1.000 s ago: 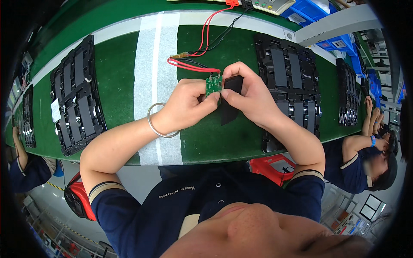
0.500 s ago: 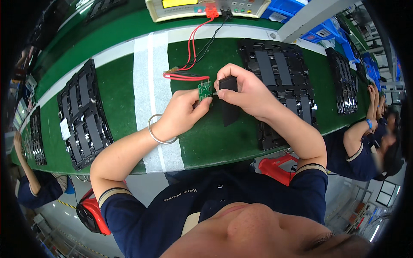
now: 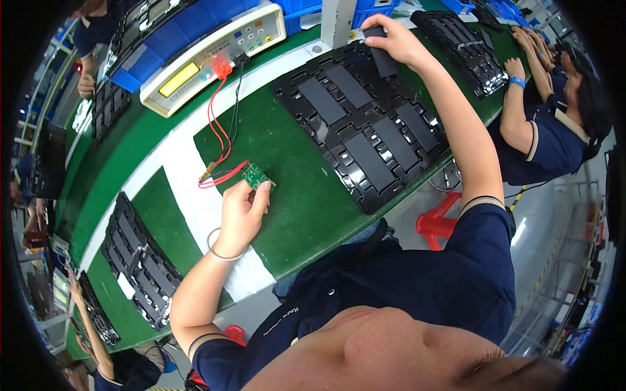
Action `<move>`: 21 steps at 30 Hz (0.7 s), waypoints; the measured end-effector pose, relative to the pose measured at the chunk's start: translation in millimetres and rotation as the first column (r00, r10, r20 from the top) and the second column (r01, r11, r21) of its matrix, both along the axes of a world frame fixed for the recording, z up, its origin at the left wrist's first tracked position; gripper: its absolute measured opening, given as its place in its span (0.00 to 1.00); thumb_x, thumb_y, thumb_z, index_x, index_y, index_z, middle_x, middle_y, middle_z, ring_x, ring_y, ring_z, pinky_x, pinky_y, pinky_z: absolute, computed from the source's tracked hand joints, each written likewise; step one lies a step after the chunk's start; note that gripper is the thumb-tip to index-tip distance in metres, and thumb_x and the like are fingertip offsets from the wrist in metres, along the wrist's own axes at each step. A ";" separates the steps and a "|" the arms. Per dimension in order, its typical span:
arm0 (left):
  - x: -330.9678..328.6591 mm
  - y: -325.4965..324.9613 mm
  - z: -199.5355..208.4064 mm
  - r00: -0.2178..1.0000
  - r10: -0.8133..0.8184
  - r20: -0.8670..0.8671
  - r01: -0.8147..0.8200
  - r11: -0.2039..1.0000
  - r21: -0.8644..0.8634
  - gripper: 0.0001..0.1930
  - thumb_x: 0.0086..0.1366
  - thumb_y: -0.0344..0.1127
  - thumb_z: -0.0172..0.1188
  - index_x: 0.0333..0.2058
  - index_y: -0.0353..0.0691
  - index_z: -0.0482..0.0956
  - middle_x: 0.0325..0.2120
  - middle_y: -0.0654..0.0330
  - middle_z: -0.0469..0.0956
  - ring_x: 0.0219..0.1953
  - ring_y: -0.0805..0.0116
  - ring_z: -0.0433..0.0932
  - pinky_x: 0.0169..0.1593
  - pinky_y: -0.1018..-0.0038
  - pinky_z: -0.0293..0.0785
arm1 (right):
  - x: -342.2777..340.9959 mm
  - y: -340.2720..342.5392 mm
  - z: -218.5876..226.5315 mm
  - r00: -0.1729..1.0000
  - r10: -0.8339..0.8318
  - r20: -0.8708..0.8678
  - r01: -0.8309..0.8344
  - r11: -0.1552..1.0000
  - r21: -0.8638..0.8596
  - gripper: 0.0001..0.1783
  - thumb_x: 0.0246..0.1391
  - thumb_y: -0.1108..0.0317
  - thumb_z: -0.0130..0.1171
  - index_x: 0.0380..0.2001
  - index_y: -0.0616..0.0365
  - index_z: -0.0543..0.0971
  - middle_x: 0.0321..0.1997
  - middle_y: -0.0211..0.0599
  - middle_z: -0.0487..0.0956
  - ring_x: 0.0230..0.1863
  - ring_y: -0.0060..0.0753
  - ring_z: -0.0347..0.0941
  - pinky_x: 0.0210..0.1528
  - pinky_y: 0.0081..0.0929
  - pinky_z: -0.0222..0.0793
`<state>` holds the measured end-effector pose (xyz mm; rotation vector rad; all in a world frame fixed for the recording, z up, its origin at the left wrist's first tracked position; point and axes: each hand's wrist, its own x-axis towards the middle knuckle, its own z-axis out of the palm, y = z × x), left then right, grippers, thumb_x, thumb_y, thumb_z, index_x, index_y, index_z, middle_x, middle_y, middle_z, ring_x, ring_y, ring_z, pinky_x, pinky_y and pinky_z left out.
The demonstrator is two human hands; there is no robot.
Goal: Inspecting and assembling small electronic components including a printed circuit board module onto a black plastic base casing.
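Note:
My left hand (image 3: 243,214) pinches a small green circuit board (image 3: 254,175) between thumb and fingers, over the green bench top. Red and black wires (image 3: 222,130) run from the board's area to a bench meter. Farther right, my right hand (image 3: 396,43) grips the upper end of a flat black slab (image 3: 385,63), perhaps a battery pack. That slab sits at the far right corner of a black moulded tray (image 3: 339,156); whether it rests in a slot I cannot tell. Several similar dark slabs (image 3: 370,160) lie in the tray's slots.
A cream bench meter (image 3: 171,103) with a yellow display stands at the back, beside a grey post (image 3: 336,25). Another loaded tray (image 3: 140,260) lies left, a further one (image 3: 460,49) right. Co-workers sit at both sides. A red stool (image 3: 435,223) stands below the bench edge.
My right hand has carried the black slab away from the circuit board, out to the tray's far corner. My left hand keeps the board. The whole view has turned.

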<state>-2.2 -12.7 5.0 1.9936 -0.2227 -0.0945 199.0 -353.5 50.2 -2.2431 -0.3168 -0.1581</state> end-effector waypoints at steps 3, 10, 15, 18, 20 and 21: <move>0.3 -1.1 2.2 0.998 0.023 -0.060 -0.030 0.994 -0.102 0.07 0.62 0.31 0.50 0.31 0.32 0.73 0.14 0.66 0.69 0.15 0.80 0.67 0.20 0.82 0.61 | 3.0 -7.0 -14.0 0.989 0.133 -0.060 -0.128 0.989 0.079 0.14 0.44 0.74 0.59 0.38 0.55 0.73 0.36 0.31 0.74 0.39 0.26 0.69 0.44 0.23 0.64; 0.7 1.4 0.4 0.994 0.037 -0.106 -0.071 0.941 -0.330 0.09 0.65 0.32 0.44 0.40 0.32 0.68 0.17 0.66 0.65 0.17 0.81 0.63 0.21 0.84 0.59 | -1.0 1.1 -9.4 0.972 0.198 -0.125 -0.204 0.978 -0.037 0.16 0.43 0.73 0.59 0.39 0.54 0.72 0.43 0.31 0.69 0.42 0.27 0.65 0.49 0.24 0.61; 1.3 6.0 0.4 0.990 0.001 -0.140 -0.059 0.912 -0.407 0.12 0.67 0.35 0.41 0.37 0.33 0.68 0.22 0.64 0.68 0.19 0.78 0.66 0.23 0.84 0.62 | -12.3 -6.7 -31.8 0.888 0.168 0.428 0.066 0.875 -0.480 0.17 0.45 0.65 0.58 0.41 0.50 0.74 0.52 0.32 0.63 0.50 0.33 0.62 0.51 0.28 0.60; 0.8 6.4 -1.0 0.995 0.021 -0.095 -0.061 0.893 -0.446 0.13 0.67 0.36 0.40 0.39 0.32 0.69 0.29 0.58 0.72 0.23 0.75 0.71 0.25 0.83 0.67 | -32.5 -12.0 -3.0 0.957 0.148 0.250 -0.133 0.988 -0.079 0.14 0.50 0.62 0.54 0.40 0.53 0.74 0.45 0.33 0.68 0.46 0.31 0.65 0.46 0.26 0.63; 0.4 2.8 2.4 0.992 0.068 -0.107 -0.110 0.883 -0.457 0.14 0.67 0.36 0.40 0.43 0.31 0.67 0.34 0.55 0.72 0.26 0.73 0.72 0.26 0.82 0.68 | -57.8 -19.9 6.9 0.983 0.183 0.017 -0.179 0.975 -0.130 0.12 0.52 0.61 0.51 0.33 0.57 0.76 0.34 0.33 0.70 0.41 0.30 0.65 0.42 0.24 0.63; 2.1 -0.5 3.6 0.990 0.083 -0.110 -0.125 0.876 -0.466 0.15 0.67 0.35 0.40 0.45 0.31 0.66 0.36 0.53 0.72 0.27 0.72 0.73 0.27 0.82 0.69 | -70.0 -28.2 7.6 0.973 0.227 -0.027 -0.226 0.935 -0.274 0.13 0.53 0.59 0.50 0.30 0.57 0.77 0.31 0.33 0.70 0.39 0.30 0.65 0.42 0.25 0.62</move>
